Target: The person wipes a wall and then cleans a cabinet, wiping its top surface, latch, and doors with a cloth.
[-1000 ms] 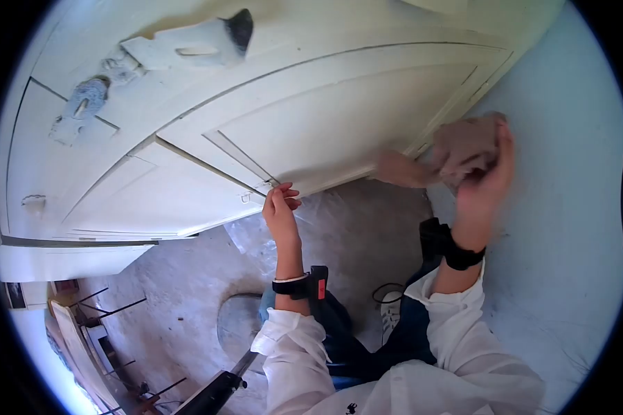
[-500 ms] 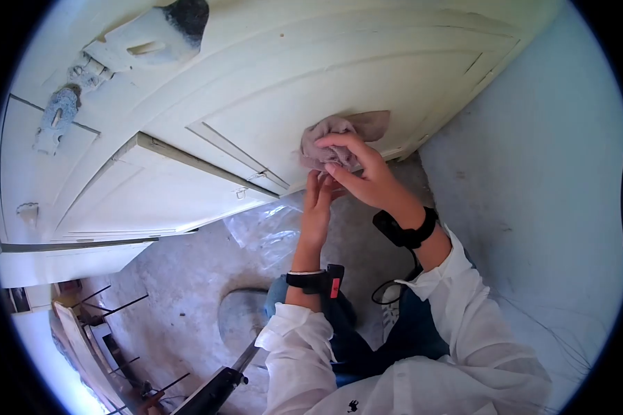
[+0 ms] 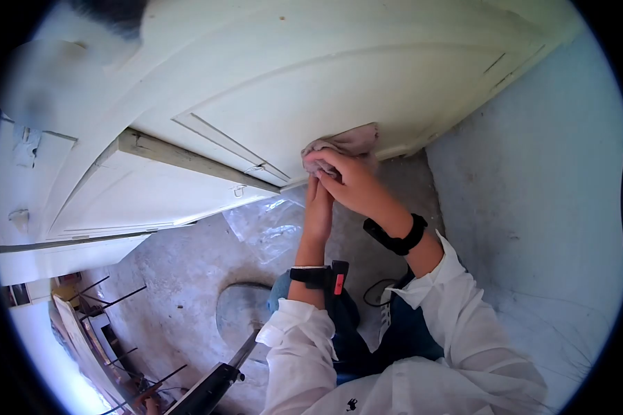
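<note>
Step in hand looks like wiping the door panel (image 3: 311, 90). Cloth (image 3: 354, 141) sits bunched at the panel's lower edge, loose end spread toward the wall (image 3: 526, 173). Right hand (image 3: 351, 182) is part-curled over the cloth, gripping it against the panel. Left hand (image 3: 318, 209) is just below, fingertips hidden; can't tell how open, or if it holds anything. Next move calls for flat, even pressure along that edge.
</note>
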Demonstrator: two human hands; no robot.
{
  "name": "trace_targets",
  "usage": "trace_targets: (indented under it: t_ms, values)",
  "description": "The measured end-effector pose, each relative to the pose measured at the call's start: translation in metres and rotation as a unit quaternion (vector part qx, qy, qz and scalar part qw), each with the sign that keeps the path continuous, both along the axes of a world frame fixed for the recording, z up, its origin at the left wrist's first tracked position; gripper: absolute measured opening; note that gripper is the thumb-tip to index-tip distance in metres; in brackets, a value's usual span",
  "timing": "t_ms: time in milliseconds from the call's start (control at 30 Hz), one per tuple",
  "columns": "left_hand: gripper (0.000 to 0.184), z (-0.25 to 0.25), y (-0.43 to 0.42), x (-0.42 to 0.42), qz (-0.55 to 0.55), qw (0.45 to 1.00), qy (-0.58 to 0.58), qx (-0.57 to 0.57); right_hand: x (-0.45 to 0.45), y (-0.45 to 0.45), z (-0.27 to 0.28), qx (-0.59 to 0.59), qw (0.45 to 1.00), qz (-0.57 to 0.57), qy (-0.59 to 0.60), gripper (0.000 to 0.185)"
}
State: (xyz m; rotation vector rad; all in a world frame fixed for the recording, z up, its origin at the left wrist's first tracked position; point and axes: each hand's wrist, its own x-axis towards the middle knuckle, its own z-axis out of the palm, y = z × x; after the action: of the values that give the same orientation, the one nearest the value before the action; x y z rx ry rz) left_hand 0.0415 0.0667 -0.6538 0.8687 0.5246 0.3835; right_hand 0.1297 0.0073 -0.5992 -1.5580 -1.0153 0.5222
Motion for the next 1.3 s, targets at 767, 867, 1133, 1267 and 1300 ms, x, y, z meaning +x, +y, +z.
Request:
trace_targets:
  t_ms: [767, 867, 1133, 1267, 1300]
  values:
    - [0.011, 0.020, 0.023, -0.033, 0.402, 0.873, 0.112, 0.251, 0.010, 0.008, -0.016, 0.106, 0.959, -0.093, -0.245, 0.026]
    - [0.012, 0.023, 0.028, -0.042, 0.410, 0.873, 0.112, 0.238, 0.004, 0.015, -0.019, 0.135, 0.961, -0.124, -0.208, 0.026]
    - [0.027, 0.039, 0.030, -0.047, 0.359, 0.891, 0.139, 0.241, -0.054, 0.038, -0.010, 0.056, 0.991, -0.070, 0.100, 0.037]
    - [0.048, 0.059, 0.022, -0.045, 0.339, 0.893, 0.171, 0.240, -0.054, 0.045, -0.018, 0.049, 0.993, -0.042, 0.098, 0.043]
    - [0.055, 0.062, 0.023, -0.045, 0.304, 0.900, 0.169, 0.264, -0.051, 0.044, -0.015, 0.034, 0.993, -0.018, 0.113, 0.044]
